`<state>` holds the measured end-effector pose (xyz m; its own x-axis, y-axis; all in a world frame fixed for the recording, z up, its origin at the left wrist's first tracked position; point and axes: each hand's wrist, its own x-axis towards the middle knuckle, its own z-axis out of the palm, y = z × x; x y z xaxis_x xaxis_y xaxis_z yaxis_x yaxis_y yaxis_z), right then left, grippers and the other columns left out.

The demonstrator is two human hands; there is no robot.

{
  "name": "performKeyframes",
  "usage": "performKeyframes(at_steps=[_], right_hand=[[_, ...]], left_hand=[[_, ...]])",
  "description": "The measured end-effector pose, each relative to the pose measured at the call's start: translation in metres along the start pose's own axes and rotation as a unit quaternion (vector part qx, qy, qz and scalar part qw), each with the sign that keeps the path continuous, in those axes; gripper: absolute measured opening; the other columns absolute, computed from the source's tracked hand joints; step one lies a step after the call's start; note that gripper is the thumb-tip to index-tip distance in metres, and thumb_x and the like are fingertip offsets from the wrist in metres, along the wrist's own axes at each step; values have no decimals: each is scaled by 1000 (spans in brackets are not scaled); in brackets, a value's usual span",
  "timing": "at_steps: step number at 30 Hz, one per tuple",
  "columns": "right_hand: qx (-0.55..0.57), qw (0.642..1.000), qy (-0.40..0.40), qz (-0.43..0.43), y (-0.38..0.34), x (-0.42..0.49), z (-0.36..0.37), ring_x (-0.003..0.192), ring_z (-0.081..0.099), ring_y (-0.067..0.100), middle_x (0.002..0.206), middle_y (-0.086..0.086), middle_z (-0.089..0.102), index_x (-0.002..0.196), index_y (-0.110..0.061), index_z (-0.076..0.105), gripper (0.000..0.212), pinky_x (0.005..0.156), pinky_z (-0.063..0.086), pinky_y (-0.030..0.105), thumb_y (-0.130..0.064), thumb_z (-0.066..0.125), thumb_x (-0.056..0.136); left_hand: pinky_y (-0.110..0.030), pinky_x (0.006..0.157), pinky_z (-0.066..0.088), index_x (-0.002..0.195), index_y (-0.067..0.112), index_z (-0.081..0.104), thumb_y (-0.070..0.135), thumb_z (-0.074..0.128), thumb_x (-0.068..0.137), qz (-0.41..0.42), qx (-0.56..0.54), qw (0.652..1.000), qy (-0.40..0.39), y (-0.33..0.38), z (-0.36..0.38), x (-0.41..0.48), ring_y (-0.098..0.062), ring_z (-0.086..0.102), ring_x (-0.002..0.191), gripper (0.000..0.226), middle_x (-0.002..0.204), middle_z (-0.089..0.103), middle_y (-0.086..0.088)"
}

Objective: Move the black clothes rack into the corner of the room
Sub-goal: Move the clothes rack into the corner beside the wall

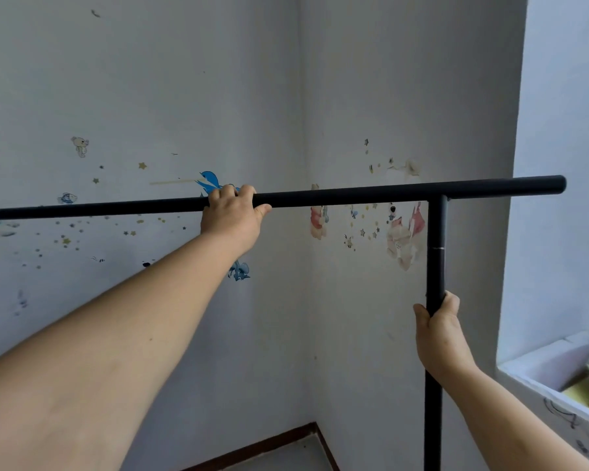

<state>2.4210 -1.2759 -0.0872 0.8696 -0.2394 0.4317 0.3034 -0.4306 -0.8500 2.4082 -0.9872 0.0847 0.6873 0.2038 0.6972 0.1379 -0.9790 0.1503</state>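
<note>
Left hand clenched over top bar of black clothes rack; right hand gripping its right upright, near the wall corner.

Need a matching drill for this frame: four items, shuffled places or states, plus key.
Items:
1. left hand
2. right hand
3. dolphin sticker
4. skirting board

Places:
A. along the foot of the wall
B. gripping the rack's top bar
C. on the wall behind the left hand's fingers
D. gripping the rack's upright post

Pairs: 1-B, 2-D, 3-C, 4-A
</note>
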Motion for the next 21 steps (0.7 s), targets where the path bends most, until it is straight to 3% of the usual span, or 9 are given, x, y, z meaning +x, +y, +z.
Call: performKeyframes(at_steps=[13, 21], right_hand=[[24, 999, -21, -3, 0, 36, 57, 66, 46, 26, 88, 16, 53, 96, -23, 26, 15, 50, 34, 29, -26, 41, 97], [32, 999, -9, 6, -1, 63, 91, 63, 43, 26, 78, 16, 46, 96, -20, 28, 14, 51, 35, 31, -24, 41, 98]], left_hand=[[-45, 107, 33, 134, 12, 43, 47, 38, 98, -25, -13, 999, 29, -39, 31, 30, -36, 34, 129, 51, 136, 45, -19], [-45, 104, 35, 132, 12, 46, 49, 39, 97, -17, -15, 998, 53, -57, 59, 57, -37, 35, 126, 51, 132, 46, -19]])
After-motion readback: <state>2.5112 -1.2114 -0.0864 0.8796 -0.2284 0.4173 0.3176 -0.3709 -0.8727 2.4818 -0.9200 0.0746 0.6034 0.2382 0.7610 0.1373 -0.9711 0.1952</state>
